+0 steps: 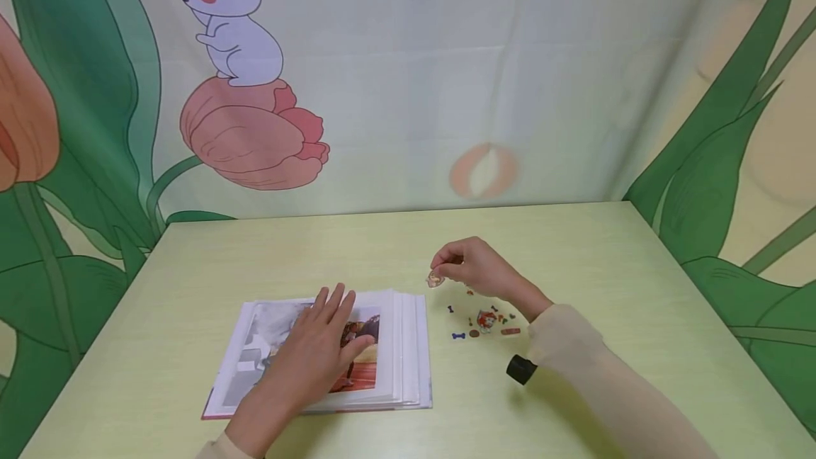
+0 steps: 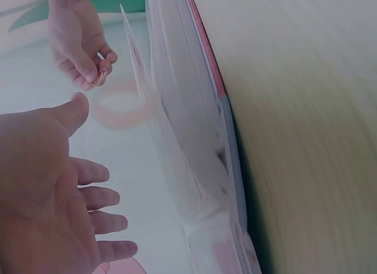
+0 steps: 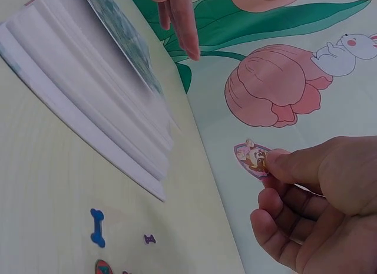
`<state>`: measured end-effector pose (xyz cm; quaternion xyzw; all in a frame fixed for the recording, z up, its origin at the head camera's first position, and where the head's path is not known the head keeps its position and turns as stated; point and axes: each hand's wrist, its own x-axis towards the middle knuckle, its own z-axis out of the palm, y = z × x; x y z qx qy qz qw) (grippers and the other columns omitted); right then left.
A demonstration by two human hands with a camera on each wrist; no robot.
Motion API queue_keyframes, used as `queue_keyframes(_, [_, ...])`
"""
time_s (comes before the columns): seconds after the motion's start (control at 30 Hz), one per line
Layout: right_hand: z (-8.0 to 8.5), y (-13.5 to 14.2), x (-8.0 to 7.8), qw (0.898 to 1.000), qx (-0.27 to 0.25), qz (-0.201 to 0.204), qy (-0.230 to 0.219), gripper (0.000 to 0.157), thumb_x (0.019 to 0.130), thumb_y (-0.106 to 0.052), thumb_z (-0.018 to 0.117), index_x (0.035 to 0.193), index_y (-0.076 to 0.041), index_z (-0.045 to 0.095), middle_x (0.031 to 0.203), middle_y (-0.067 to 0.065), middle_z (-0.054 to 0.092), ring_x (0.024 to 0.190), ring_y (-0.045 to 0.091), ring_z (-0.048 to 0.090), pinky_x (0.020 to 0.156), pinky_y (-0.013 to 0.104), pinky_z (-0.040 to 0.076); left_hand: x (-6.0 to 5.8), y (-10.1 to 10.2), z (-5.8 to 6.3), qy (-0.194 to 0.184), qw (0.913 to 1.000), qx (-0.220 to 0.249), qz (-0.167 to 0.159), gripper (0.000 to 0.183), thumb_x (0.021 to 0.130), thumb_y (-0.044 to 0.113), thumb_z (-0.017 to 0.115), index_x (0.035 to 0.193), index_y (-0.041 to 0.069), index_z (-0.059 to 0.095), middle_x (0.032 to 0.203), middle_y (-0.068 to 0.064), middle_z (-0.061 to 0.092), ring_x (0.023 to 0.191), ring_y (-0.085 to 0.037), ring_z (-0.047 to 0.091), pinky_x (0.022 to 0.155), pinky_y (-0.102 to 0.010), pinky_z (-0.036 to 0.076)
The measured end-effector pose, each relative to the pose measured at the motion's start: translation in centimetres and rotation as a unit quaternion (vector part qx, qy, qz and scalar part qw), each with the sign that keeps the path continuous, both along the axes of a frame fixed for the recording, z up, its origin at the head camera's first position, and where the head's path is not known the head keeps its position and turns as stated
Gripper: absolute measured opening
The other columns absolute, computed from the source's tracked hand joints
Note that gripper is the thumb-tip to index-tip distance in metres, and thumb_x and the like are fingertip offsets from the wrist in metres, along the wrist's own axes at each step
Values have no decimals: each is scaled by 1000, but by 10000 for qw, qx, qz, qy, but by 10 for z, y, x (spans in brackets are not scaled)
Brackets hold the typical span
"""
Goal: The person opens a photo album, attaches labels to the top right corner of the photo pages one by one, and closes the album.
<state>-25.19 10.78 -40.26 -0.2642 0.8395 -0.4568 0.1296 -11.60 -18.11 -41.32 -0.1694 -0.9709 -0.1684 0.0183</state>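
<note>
My right hand (image 1: 478,269) pinches a small sticker (image 3: 252,159) with a cartoon figure on it between thumb and index finger. It is raised above the table, to the right of and beyond an open photo album (image 1: 411,353). Spread flat over the album's photo page, my left hand (image 1: 314,354) has its fingers straight and hides part of the pictures. In the left wrist view a gap shows between that hand and the pages. Below the right hand lie several small stickers (image 1: 486,321), among them a blue bone (image 3: 97,228) and a red-haired cartoon figure.
The pale wooden table (image 1: 599,268) stretches out on both sides of the album. A printed cloth (image 1: 395,91) with tulips and a white rabbit hangs behind the table's back edge. A small black device (image 1: 521,369) sits at the right wrist.
</note>
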Motion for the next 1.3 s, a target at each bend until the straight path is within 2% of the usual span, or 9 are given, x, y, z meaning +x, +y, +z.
queue_keyframes(0.1, [-2, -6, -1, 10000, -28, -19, -38, 9, 100, -10, 67, 96, -9, 76, 89, -1, 74, 56, 13, 38, 47, 24, 31, 1, -6, 0, 41, 10000, -6, 58, 75, 105, 46, 56, 158, -3, 35, 164, -26, 29, 152, -47, 22, 118, -65, 27])
queue_keyframes(0.37, [-4, -18, -3, 9999, -11, 78, 124, 8, 99, -9, 70, 98, -7, 77, 90, -2, 75, 78, 18, 59, 70, 28, 48, 4, -22, 1, -67, 9995, 51, 299, 78, 105, 48, 56, 161, 0, 31, 166, -26, 25, 153, -48, 17, 118, -67, 23])
queue_keyframes(0.73, [-7, -35, -8, 9993, -7, 315, 186, 9, 99, -6, 68, 99, -4, 77, 90, -1, 74, 75, 11, 53, 67, 25, 45, 6, -42, -2, -333, 9979, -30, 564, 79, 105, 48, 56, 161, -1, 30, 165, -28, 25, 152, -52, 16, 117, -71, 21])
queue_keyframes(1.07, [-7, -66, -11, 9982, 155, 573, 104, 9, 100, -7, 69, 97, -6, 77, 88, -2, 75, 77, 10, 58, 67, 23, 45, 6, -58, -4, -450, 9961, -64, 751, 79, 105, 45, 57, 160, -5, 29, 165, -31, 21, 151, -54, 14, 117, -71, 20])
queue_keyframes(1.3, [-4, -89, -10, 9963, 292, 793, 154, 10, 100, -9, 69, 96, -7, 78, 88, -3, 76, 74, 9, 56, 64, 22, 43, 5, -71, -10, -625, 9922, -209, 1062, 85, 103, 50, 59, 159, -6, 28, 163, -34, 20, 150, -57, 13, 116, -72, 18])
